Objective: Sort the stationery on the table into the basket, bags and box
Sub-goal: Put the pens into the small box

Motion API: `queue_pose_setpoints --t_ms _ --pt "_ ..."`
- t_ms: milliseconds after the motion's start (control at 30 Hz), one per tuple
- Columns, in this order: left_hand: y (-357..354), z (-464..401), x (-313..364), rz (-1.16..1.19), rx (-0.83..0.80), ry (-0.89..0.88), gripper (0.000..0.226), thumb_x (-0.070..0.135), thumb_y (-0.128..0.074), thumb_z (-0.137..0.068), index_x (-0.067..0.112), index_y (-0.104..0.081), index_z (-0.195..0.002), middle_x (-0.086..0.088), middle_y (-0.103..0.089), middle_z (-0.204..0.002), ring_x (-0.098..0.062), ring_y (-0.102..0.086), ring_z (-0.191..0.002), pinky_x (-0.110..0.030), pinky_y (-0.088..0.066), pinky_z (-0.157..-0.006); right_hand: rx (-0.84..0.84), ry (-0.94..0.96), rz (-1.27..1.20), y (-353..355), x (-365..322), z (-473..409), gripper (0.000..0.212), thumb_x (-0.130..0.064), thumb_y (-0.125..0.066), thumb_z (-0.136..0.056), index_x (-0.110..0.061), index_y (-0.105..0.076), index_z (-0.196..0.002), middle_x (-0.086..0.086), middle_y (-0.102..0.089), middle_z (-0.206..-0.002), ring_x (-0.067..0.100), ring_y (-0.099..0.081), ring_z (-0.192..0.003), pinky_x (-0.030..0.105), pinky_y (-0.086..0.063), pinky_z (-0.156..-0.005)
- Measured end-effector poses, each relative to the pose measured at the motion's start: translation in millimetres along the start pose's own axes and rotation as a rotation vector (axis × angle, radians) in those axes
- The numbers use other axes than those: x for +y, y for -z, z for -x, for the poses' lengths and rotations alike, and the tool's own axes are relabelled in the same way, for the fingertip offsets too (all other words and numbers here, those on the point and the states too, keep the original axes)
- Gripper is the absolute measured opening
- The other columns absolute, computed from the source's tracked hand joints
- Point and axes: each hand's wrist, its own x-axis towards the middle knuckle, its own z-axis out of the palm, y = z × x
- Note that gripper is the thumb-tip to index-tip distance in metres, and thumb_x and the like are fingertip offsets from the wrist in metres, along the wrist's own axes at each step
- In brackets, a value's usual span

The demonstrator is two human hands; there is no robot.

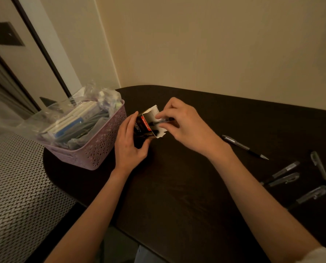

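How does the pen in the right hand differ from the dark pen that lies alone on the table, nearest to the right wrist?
The pen pinched by the right hand is a clear-barrelled pen, lifted, its end entering the small black cardboard box gripped by the left hand. The dark pen with a metal tip lies flat on the dark table, untouched. Both are slim pens.

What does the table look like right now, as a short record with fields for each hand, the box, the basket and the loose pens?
left hand: left hand grips the box, holding it steady
right hand: right hand pinches a pen at the box's open end
box: small, dark with red label, flaps open
basket: lilac basket left of the box, filled with plastic bags
loose pens: five pens on the dark table, right side
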Motion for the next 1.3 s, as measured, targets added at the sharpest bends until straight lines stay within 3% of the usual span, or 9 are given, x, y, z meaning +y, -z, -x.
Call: queue_pose_setpoints --t_ms 133,233,333,600,767,900,1067,1200,1300 --pt "0.1 0.2 -1.7 0.023 0.01 0.001 0.076 0.033 -0.07 -0.079 0.009 -0.038 -0.144 -0.01 -0.045 -0.14 -0.021 -0.041 -0.132 -0.028 -0.034 -0.111 0.092 0.058 0.078 -7.5 1.6 0.9 0.016 -0.019 -0.066 -0.087 -0.016 -0.057 -0.1 -0.004 -0.054 -0.104 0.006 -0.056 -0.087 0.03 -0.054 -0.074" --pt "0.1 -2.2 -3.5 0.072 0.025 0.015 0.075 0.031 -0.074 -0.077 0.009 -0.041 -0.141 -0.01 -0.044 -0.136 -0.022 -0.043 -0.128 -0.042 -0.04 -0.107 0.066 0.07 0.06 -8.1 4.8 0.7 0.015 -0.02 -0.064 -0.088 -0.016 -0.062 -0.103 -0.003 -0.058 -0.106 0.006 -0.056 -0.09 0.029 -0.053 -0.077" --pt "0.3 -3.9 -6.8 0.14 0.079 0.061 0.076 0.031 -0.078 -0.074 0.016 -0.04 -0.138 -0.007 -0.042 -0.132 -0.021 -0.044 -0.125 -0.046 -0.043 -0.104 0.055 0.07 -0.023 -4.6 3.8 0.3 0.019 -0.017 -0.06 -0.091 -0.014 -0.065 -0.109 -0.003 -0.059 -0.109 0.005 -0.056 -0.096 0.027 -0.052 -0.082" --pt "-5.2 -9.7 -10.2 0.144 0.068 0.113 0.075 0.049 -0.074 -0.069 0.027 -0.042 -0.134 0.003 -0.03 -0.124 -0.012 -0.037 -0.12 -0.017 -0.035 -0.102 -0.071 0.021 -0.045 1.5 -3.0 1.0 0.011 -0.013 -0.051 -0.095 -0.018 -0.054 -0.105 -0.007 -0.04 -0.112 0.005 -0.052 -0.093 0.028 -0.053 -0.077" --pt "-6.4 -8.3 -9.5 0.124 0.052 0.098 0.075 0.051 -0.074 -0.067 0.025 -0.045 -0.132 -0.002 -0.03 -0.124 -0.013 -0.035 -0.121 -0.006 -0.029 -0.101 0.069 0.095 0.063 -6.6 2.7 2.3 0.013 -0.015 -0.062 -0.089 -0.016 -0.057 -0.101 -0.004 -0.056 -0.104 0.005 -0.054 -0.092 0.028 -0.053 -0.076" --pt "-6.5 -7.1 -9.0 0.139 0.061 0.111 0.074 0.05 -0.073 -0.067 0.028 -0.043 -0.131 0.0 -0.028 -0.123 -0.011 -0.034 -0.119 -0.005 -0.029 -0.101 -0.001 0.108 0.138 -9.6 9.7 1.9 0.02 -0.015 -0.06 -0.091 -0.015 -0.066 -0.11 0.0 -0.063 -0.111 0.009 -0.056 -0.104 0.03 -0.051 -0.087" --pt "-6.2 -7.8 -9.5 0.182 0.039 0.152 0.075 0.049 -0.072 -0.068 0.033 -0.038 -0.133 0.0 -0.028 -0.127 -0.013 -0.035 -0.124 -0.013 -0.033 -0.104 -0.138 0.052 0.071 -1.2 8.9 -0.1 0.029 -0.014 -0.054 -0.094 -0.015 -0.062 -0.122 0.001 -0.064 -0.119 0.009 -0.057 -0.11 0.027 -0.048 -0.094" --pt "-6.1 -7.9 -8.4 0.189 0.018 0.134 0.075 0.046 -0.073 -0.07 0.032 -0.038 -0.135 -0.001 -0.034 -0.128 -0.014 -0.039 -0.123 -0.013 -0.034 -0.104 0.043 0.031 0.037 -6.8 9.9 1.8 0.022 -0.017 -0.061 -0.091 -0.014 -0.059 -0.113 0.002 -0.066 -0.105 0.01 -0.062 -0.091 0.031 -0.056 -0.078" --pt "-5.5 -7.7 -8.1 0.173 -0.012 0.1 0.076 0.044 -0.074 -0.072 0.028 -0.04 -0.137 0.001 -0.037 -0.129 -0.014 -0.041 -0.123 -0.032 -0.042 -0.105 0.163 0.125 0.093 -13.7 12.4 2.6 0.015 -0.012 -0.068 -0.085 -0.01 -0.066 -0.1 0.004 -0.065 -0.096 0.013 -0.061 -0.089 0.031 -0.055 -0.077"
